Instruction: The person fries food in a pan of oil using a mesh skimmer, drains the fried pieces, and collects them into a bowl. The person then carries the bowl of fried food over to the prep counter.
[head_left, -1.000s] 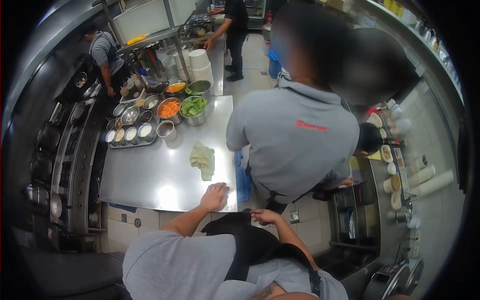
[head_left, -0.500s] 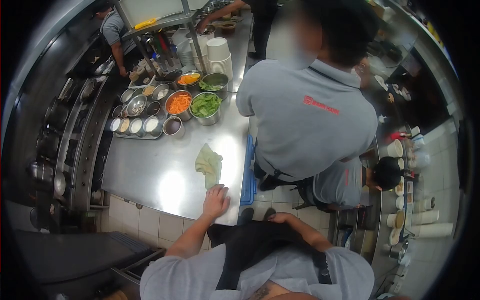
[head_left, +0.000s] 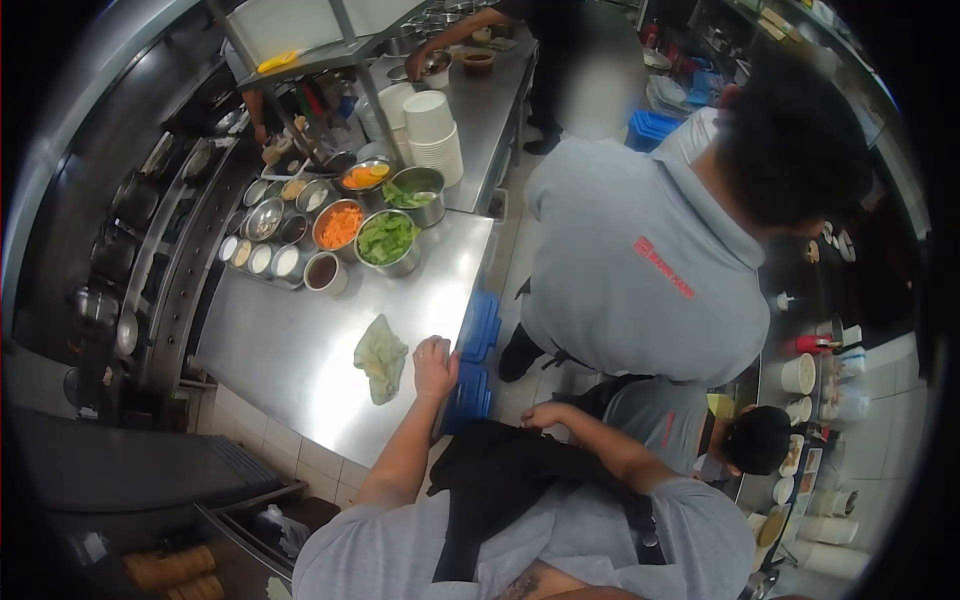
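Note:
My left hand [head_left: 435, 366] rests on the right edge of the steel table [head_left: 300, 340], its fingers bent over the surface and nothing visible in them. Just left of it lies a crumpled pale green cloth [head_left: 380, 360], not touched by the hand. My right hand [head_left: 543, 414] hangs in front of my black apron [head_left: 490, 460], with fingers curled; whether it holds anything is too small to tell. Farther up the table are a bowl of green leaves [head_left: 387, 241], a bowl of orange strips [head_left: 338, 226] and a cup of dark sauce [head_left: 324, 273].
A co-worker in a grey shirt [head_left: 640, 270] stands close on the right, with another person [head_left: 660, 420] bent low beside them. Blue bins [head_left: 470, 393] sit under the table's right edge. White containers [head_left: 437, 150] are stacked at the back. Pans line the left side.
My view has turned, and the cloth now appears farther left of my left hand, which is at the table's edge. The co-worker in grey has turned and leans to the right.

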